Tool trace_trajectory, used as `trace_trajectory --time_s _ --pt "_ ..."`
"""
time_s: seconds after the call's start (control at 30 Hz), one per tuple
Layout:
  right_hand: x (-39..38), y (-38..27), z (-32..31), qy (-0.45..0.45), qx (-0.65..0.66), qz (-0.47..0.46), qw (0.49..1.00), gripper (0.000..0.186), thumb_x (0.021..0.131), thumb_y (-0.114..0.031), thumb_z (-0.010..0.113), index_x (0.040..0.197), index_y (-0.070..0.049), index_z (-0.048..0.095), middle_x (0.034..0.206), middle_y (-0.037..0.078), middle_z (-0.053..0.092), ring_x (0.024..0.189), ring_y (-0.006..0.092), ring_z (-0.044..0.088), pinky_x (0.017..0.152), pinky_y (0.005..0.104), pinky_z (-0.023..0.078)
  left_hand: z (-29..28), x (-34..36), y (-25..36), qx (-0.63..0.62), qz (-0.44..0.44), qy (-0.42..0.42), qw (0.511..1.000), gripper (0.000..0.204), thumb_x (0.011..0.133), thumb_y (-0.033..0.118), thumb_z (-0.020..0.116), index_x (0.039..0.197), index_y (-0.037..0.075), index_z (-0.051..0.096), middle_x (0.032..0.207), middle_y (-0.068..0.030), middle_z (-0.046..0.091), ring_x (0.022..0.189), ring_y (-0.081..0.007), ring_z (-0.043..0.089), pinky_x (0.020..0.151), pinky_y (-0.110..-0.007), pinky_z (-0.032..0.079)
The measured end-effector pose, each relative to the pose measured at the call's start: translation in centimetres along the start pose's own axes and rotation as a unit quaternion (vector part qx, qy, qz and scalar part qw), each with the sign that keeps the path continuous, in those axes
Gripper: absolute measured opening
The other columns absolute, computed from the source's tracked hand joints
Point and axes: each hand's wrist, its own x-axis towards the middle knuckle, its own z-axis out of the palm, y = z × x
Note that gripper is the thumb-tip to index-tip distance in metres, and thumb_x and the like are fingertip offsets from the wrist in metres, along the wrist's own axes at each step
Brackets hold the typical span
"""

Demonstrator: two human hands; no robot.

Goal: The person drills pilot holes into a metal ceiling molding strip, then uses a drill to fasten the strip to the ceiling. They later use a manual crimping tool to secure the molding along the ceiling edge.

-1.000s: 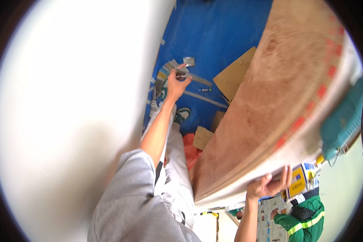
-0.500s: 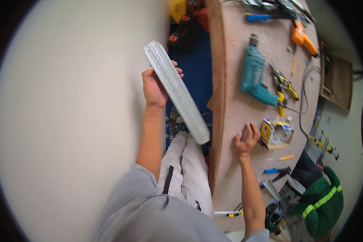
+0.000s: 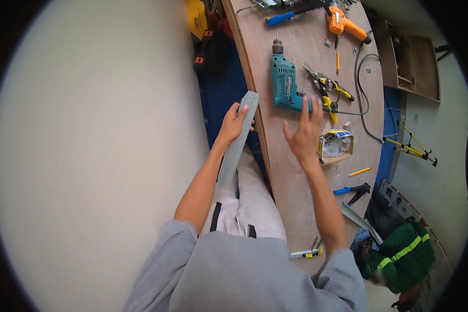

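Observation:
My left hand (image 3: pixel 232 125) is closed around a galvanized metal channel (image 3: pixel 233 152), held at a slant over my lap beside the table's edge. My right hand (image 3: pixel 305 136) hovers over the tabletop with its fingers spread and nothing in them. Its fingertips are by the handle of a teal corded drill (image 3: pixel 284 78), which lies with its chuck pointing away from me; whether they touch it I cannot tell. Just right of that hand sits an open small box (image 3: pixel 336 146) with a clear plastic bag inside. Beyond the fingertips lie yellow-handled snips (image 3: pixel 330 88).
The wooden table (image 3: pixel 301 208) also bears an orange power tool (image 3: pixel 344 25), blue-handled tools, pencils (image 3: pixel 360 171) and a black cord (image 3: pixel 360 86). A pale wall (image 3: pixel 99 156) rises close on my left. A person in a green jacket (image 3: pixel 408 255) is beyond the table at lower right.
The metal channel has come down and toward the table, tilting the other way in my left hand. My right hand has moved forward from beside the box toward the drill, its fingers now spread.

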Motion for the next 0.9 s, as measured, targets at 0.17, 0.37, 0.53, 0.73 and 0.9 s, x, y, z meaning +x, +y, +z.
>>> trace_trajectory --time_s 0.17,0.37,0.53,0.73,0.9 --pt "9.6 2.4 1.1 -0.214 -0.012 -0.027 0.976 0.112 0.07 -0.027 0.09 0.155 0.009 0.026 0.141 0.026 0.051 0.133 0.0421 0.049 0.111 0.0471 0.043 1.2 1.6 -1.4 0.013 -0.027 -0.002 1.0 0.047 0.106 0.048 0.053 0.104 0.001 0.056 0.081 -0.0098 0.065 0.063 -0.0158 0.068 0.057 -0.03 0.058" --pt "8.2 3.3 2.5 -0.179 -0.002 -0.115 0.977 0.119 0.065 -0.024 0.09 0.154 0.015 0.022 0.121 0.026 0.06 0.108 0.0415 0.059 0.095 0.0449 0.05 0.9 1.0 0.5 0.136 -0.06 -0.037 0.988 0.05 0.105 0.049 0.056 0.103 0.0 0.062 0.075 -0.0081 0.064 0.057 -0.0146 0.065 0.054 -0.029 0.054" --pt "10.0 2.4 -2.0 -0.192 0.01 -0.065 0.979 0.104 0.066 -0.019 0.083 0.153 0.008 0.034 0.109 0.024 0.065 0.1 0.0403 0.063 0.087 0.0459 0.054 0.3 1.4 1.9 0.193 -0.094 -0.07 0.974 0.052 0.104 0.052 0.056 0.105 0.0 0.066 0.07 -0.0074 0.065 0.055 -0.0145 0.065 0.054 -0.03 0.052" --pt "12.2 -0.6 -12.9 -0.343 0.197 0.193 0.898 0.06 0.073 -0.012 0.074 0.129 0.004 0.06 0.104 0.017 0.07 0.097 0.0234 0.067 0.092 0.0347 0.051 0.4 0.2 1.0 0.238 -0.07 -0.045 0.968 0.05 0.101 0.051 0.059 0.098 0.001 0.067 0.068 -0.0142 0.069 0.057 -0.0222 0.07 0.061 -0.038 0.054" --pt "10.0 -3.3 -16.8 -0.403 0.177 0.217 0.871 0.056 0.073 -0.007 0.071 0.127 0.004 0.06 0.1 0.014 0.069 0.092 0.0186 0.064 0.09 0.0344 0.051 0.9 -2.0 -0.6 0.148 -0.09 -0.016 0.985 0.051 0.102 0.05 0.06 0.1 0.0 0.067 0.071 -0.0103 0.066 0.057 -0.0177 0.067 0.055 -0.033 0.05"
